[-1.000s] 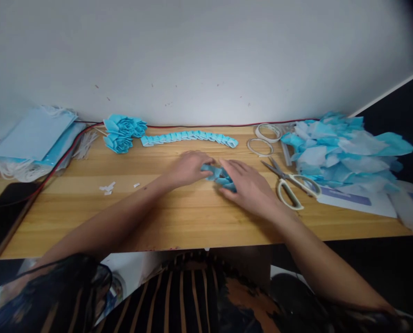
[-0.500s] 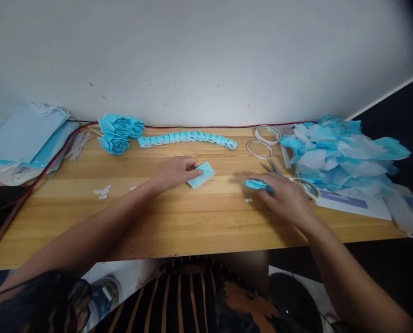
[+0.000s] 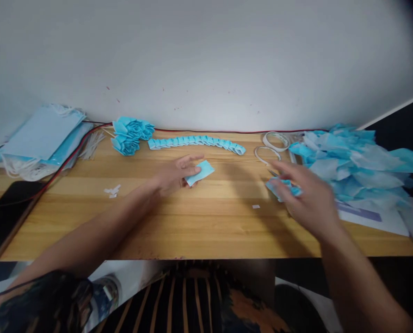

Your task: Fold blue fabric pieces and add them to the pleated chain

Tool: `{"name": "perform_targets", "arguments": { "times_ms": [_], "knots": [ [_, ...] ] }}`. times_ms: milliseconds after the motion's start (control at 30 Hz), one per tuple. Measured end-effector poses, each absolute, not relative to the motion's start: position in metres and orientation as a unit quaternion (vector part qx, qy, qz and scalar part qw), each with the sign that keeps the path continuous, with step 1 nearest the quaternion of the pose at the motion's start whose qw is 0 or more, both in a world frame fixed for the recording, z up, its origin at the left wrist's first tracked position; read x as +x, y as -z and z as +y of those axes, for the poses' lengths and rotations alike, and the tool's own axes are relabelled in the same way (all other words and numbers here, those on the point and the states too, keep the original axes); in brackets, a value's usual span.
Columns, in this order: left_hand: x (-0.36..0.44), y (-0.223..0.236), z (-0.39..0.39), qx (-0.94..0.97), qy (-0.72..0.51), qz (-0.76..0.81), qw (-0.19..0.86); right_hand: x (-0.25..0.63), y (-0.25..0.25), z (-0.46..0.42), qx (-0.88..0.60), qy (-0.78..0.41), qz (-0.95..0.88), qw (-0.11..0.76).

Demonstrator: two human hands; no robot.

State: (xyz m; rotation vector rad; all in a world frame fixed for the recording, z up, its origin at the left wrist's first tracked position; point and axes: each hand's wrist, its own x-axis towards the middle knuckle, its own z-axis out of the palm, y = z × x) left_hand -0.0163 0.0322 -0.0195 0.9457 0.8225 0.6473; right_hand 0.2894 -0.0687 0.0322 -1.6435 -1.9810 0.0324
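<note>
My left hand [image 3: 176,175] holds a small light-blue rectangle of mask-like fabric [image 3: 204,170] over the middle of the wooden table. Its thumb presses on top, with fingers partly hidden beneath and the index finger stretched out. Right of it, my right hand [image 3: 305,194], smeared by motion, has a crumpled or folded blue fabric piece [image 3: 284,188] between thumb and fingers. Scissors [image 3: 273,172] lie mostly hidden behind this hand. Beyond both hands rests a pleated blue fabric strip [image 3: 195,141], curved along the table. Blue fabric flowers [image 3: 128,134] lie at its left end.
Light-blue face masks [image 3: 45,134] are stacked at left, near white sticks [image 3: 91,145] and a black phone [image 3: 8,215]. Tape rolls [image 3: 275,141] lie at back right beside a heap of blue and white fabric [image 3: 359,162]. White paper scraps [image 3: 112,191] dot the table [image 3: 192,231].
My right hand has shifted right, and the blue piece at its fingers has moved with it. My left hand's index finger has lifted while the rectangle stays held. The view has shifted slightly left.
</note>
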Motion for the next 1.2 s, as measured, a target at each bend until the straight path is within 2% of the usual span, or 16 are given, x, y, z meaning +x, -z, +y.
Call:
{"name": "perform_targets", "arguments": {
  "times_ms": [133, 200, 400, 500, 733, 900, 1200],
  "knots": [
    [-0.018, 0.01, 0.023, 0.415, -0.282, 0.38, 0.777, 0.226, -0.018, -0.036, -0.461, -0.114, -0.849, 0.233],
    [-0.019, 0.008, 0.021, 0.416, -0.278, 0.378, 0.779, 0.204, -0.011, -0.019, -0.432, -0.152, -0.848, 0.267],
    [-0.019, 0.013, 0.03, 0.389, -0.314, 0.38, 0.779, 0.185, 0.004, 0.01, -0.485, -0.373, -0.698, 0.373],
    [-0.02, 0.018, 0.036, 0.404, -0.348, 0.383, 0.755, 0.188, 0.013, 0.012, -0.507, -0.428, -0.633, 0.398],
    [-0.022, 0.03, 0.035, 0.516, -0.333, 0.416, 0.671, 0.192, 0.025, 0.009, -0.507, -0.45, -0.62, 0.395],
    [-0.019, 0.03, 0.034, 0.526, -0.364, 0.437, 0.632, 0.189, 0.026, 0.006, -0.496, -0.482, -0.592, 0.413],
    [-0.02, 0.029, 0.031, 0.536, -0.364, 0.44, 0.622, 0.187, 0.031, 0.006, -0.532, -0.387, -0.629, 0.415]
  ]
}}
